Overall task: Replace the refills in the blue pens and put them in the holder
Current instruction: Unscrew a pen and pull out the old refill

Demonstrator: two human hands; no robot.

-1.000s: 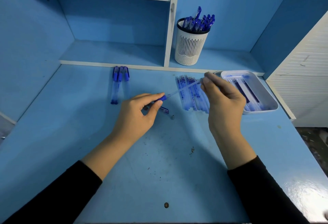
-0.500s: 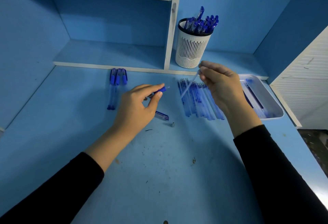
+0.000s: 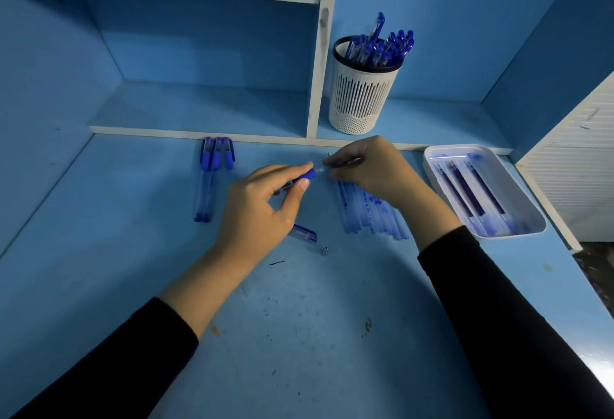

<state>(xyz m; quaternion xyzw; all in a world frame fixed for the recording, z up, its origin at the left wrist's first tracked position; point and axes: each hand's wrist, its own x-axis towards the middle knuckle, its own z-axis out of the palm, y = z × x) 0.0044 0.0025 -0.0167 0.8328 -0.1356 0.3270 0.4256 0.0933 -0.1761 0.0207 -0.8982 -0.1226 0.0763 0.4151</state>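
On a blue-painted desk point(image 3: 299, 335), the left hand point(image 3: 262, 209) is gripping a clear-barrelled blue pen with a ribbed blue grip point(image 3: 307, 175), thumb and fingers curled round it, grip end pointing right. The right hand point(image 3: 368, 169) is pinching a thin refill point(image 3: 352, 161) just beside that grip end, so the two hands are nearly meeting at the fingertips; how far the refill is sitting in the barrel cannot be told. A clear blue pen cap point(image 3: 304, 232) and a small metal tip point(image 3: 325, 250) are lying on the desk just below the left hand. A row of loose translucent blue refills point(image 3: 368, 216) is lying side by side under the right wrist. Three capped blue pens point(image 3: 212, 173) are lying together to the left, caps toward the shelf. A white slotted cylindrical holder point(image 3: 362, 99) is standing upright on the low shelf behind, carrying a bunch of blue pens point(image 3: 382, 48). A white rectangular plastic tray point(image 3: 535, 224) is sitting at the right edge, holding more dark blue refills point(image 3: 471, 196). Black sleeves point(image 3: 498, 302) are covering both forearms.
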